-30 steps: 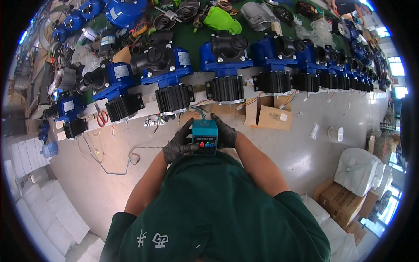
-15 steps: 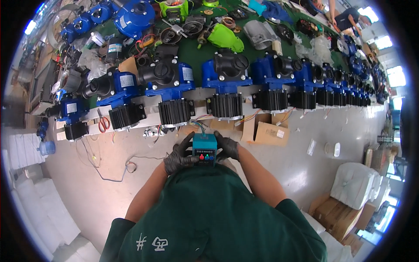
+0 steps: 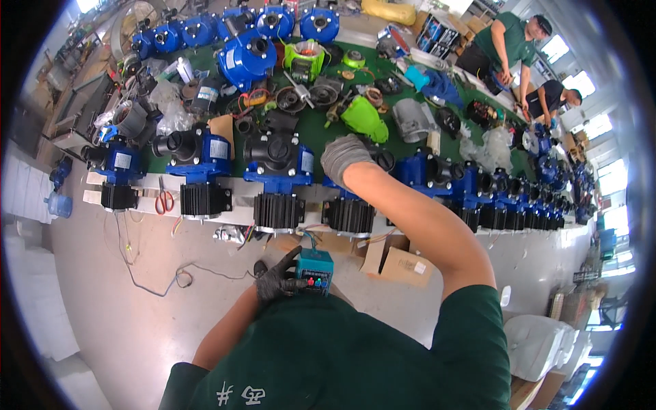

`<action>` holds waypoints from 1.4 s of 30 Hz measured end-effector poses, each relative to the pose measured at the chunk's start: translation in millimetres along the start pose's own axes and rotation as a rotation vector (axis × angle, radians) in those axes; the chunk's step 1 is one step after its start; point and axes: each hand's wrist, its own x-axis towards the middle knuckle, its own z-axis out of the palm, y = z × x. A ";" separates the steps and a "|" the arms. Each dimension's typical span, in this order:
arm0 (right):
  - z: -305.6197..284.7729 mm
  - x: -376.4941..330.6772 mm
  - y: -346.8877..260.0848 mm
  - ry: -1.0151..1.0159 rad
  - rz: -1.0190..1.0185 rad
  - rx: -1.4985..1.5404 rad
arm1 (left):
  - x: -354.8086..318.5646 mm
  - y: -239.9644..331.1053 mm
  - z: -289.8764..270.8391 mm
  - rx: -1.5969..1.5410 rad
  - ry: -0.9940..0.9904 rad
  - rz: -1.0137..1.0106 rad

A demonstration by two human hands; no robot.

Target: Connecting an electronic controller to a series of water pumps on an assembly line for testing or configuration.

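Tester box: small teal box [image 3: 313, 270] with coloured buttons on its face and thin wires running up from its top, held low, close to the person's chest.
Left hand: black-gloved [image 3: 277, 280], fingers curled round the left side of the teal box, thumb up along its edge; firm hold.
Right hand: grey-gloved [image 3: 347, 156], stretched well ahead of and above the box, lying on the blue pump [image 3: 359, 179] straight in front; fingers bent over its black top, whether clamped on it cannot be told.
Between hands: black finned motor end [image 3: 348, 215] of that pump, bench edge, loose wires.
Left of right hand: two more blue pumps [image 3: 279, 160] in the row.
Right of left hand: cardboard box [image 3: 404, 265] on the floor.
Far right: two other people [image 3: 511, 41] bent over the bench.
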 end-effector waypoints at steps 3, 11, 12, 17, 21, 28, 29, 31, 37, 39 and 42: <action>4.7 4.1 1.5 -0.074 0.016 -0.013 | -5.3 17.1 8.2 0.025 0.031 -0.111; -7.0 -3.3 1.0 -0.083 -0.025 -0.052 | -2.9 2.0 7.0 -0.052 0.010 -0.061; -6.5 -2.9 2.2 -0.089 -0.029 -0.056 | -3.9 6.5 9.1 -0.051 0.019 -0.089; -6.2 -0.7 0.5 -0.052 -0.029 -0.058 | 2.2 -10.9 1.5 0.059 0.040 0.019; 7.4 4.4 3.0 -0.027 -0.029 -0.037 | 0.7 -1.1 4.6 0.099 0.060 -0.004; 9.3 8.1 0.5 0.059 -0.039 -0.043 | -4.0 6.8 6.2 0.064 0.051 -0.063; 5.2 4.1 -1.7 0.057 -0.038 -0.041 | -4.2 9.1 7.7 0.042 0.044 -0.049; -9.9 -11.7 -12.0 0.081 -0.160 -0.078 | -4.0 9.0 7.2 0.020 0.036 -0.039; -16.6 -59.3 -85.5 0.095 -0.350 0.181 | 3.7 -4.3 -0.4 0.099 0.046 -0.052; -3.3 -66.1 -109.2 0.048 -0.406 0.311 | 11.1 -33.0 -11.2 -0.018 0.034 -0.021; 11.2 -87.8 -114.1 0.017 -0.354 0.531 | 14.2 -15.9 -8.5 0.115 0.000 -0.006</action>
